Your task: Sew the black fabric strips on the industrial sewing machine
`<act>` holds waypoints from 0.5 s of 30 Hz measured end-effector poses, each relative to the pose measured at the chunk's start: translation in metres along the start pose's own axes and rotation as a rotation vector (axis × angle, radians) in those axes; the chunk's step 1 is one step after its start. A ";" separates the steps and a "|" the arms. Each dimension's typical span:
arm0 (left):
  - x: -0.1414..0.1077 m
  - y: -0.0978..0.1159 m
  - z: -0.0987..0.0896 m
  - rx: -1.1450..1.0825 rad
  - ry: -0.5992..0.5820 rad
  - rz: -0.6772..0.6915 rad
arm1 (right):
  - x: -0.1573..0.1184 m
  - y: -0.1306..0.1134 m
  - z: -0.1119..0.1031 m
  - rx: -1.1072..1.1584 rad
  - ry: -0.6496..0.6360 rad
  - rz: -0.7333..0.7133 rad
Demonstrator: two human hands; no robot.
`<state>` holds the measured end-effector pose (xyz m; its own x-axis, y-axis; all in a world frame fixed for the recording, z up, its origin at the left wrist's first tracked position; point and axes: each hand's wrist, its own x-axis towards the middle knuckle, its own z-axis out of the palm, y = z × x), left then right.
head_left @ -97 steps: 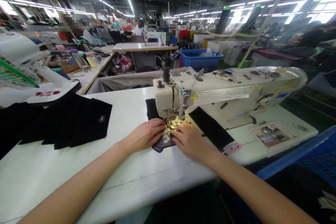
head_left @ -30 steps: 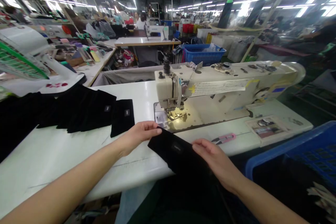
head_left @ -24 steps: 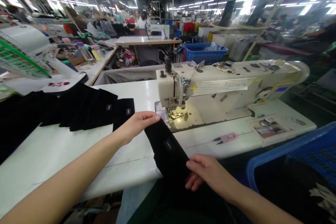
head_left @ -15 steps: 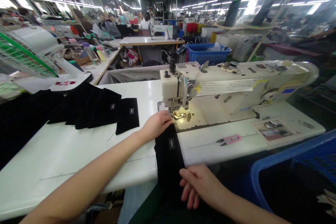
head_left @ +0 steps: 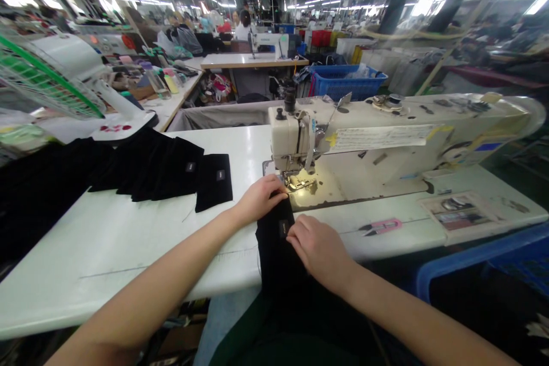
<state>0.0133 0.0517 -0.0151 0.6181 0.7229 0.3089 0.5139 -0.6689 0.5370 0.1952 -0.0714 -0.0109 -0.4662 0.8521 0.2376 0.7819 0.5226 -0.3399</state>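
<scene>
A black fabric piece [head_left: 274, 257] with a small dark label [head_left: 283, 229] runs from under the sewing machine [head_left: 295, 143] over the table's front edge toward my lap. Beside the needle area, my left hand [head_left: 263, 199] pinches the far end of this fabric. My right hand [head_left: 319, 246] has its fingers closed on the fabric's right edge, close by the label. The needle and presser foot are partly hidden by my left fingers. To the left, more black fabric pieces [head_left: 171, 168] lie overlapped, two of them showing labels.
Pink-handled thread snips [head_left: 381, 227] lie on the white table [head_left: 171, 257] to the right. A blue basket [head_left: 433, 274] stands at the lower right. At the left sits a white fan [head_left: 115, 103] with a green-rimmed cage. Another blue basket [head_left: 343, 81] is behind the machine.
My right hand has moved up from the table's front edge and closed on the fabric beside the label. My left hand stays by the needle. The view has shifted slightly.
</scene>
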 end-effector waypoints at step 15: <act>0.005 -0.003 -0.002 0.023 0.027 0.032 | -0.096 0.009 -0.055 -0.082 -0.546 -0.057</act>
<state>0.0135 0.0580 -0.0139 0.6185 0.7050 0.3469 0.5078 -0.6956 0.5082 0.2692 -0.1498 0.0134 -0.6382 0.7245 -0.2602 0.7689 0.5827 -0.2634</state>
